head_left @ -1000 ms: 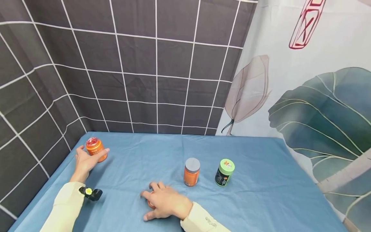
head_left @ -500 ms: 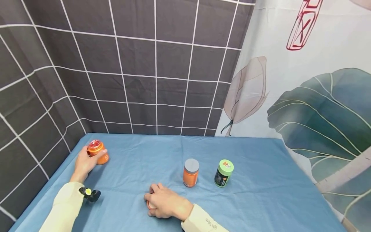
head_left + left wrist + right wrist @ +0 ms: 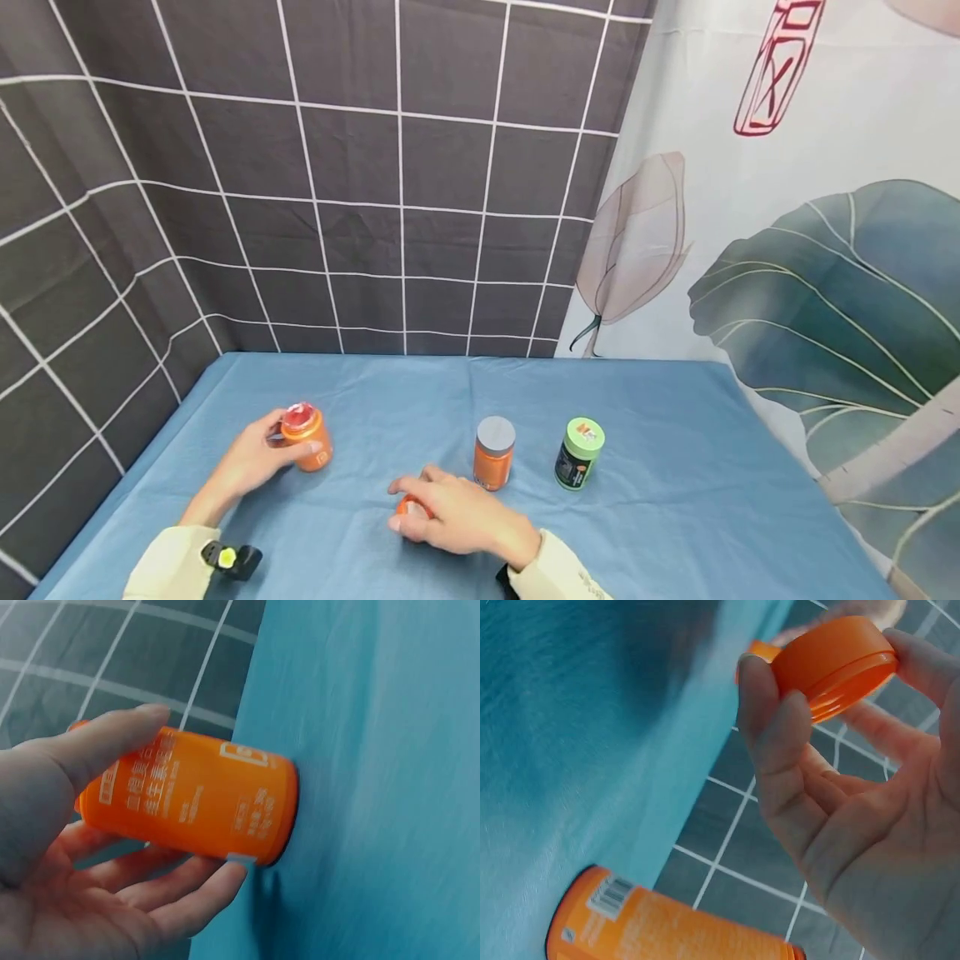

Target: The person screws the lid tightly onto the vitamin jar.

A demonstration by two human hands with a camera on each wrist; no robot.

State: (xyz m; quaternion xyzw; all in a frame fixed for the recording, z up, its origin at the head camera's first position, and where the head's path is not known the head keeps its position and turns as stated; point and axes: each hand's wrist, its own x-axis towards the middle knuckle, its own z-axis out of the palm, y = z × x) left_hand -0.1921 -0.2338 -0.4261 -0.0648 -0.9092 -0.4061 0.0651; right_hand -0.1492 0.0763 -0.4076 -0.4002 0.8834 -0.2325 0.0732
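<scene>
An orange jar (image 3: 311, 446) without a lid, red at its mouth, is in my left hand (image 3: 255, 458), left of the middle of the table. The left wrist view shows my thumb along one side of the jar (image 3: 195, 795) and my fingers under the other, its base close to the blue cloth. My right hand (image 3: 472, 518), nearer the front, pinches an orange screw lid (image 3: 414, 506) between thumb and fingertips. In the right wrist view the lid (image 3: 836, 664) is tilted, its threaded inside partly showing.
Just behind my right hand stands an orange jar with a grey lid (image 3: 494, 454). Right of it is a black jar with a green lid (image 3: 577, 454). Blue cloth (image 3: 675, 517) covers the table, and a dark gridded curtain (image 3: 442, 150) hangs behind.
My left hand has brought the open jar right and nearer from the far left corner. My right hand has closed on the lid on the table and shifted slightly right with it.
</scene>
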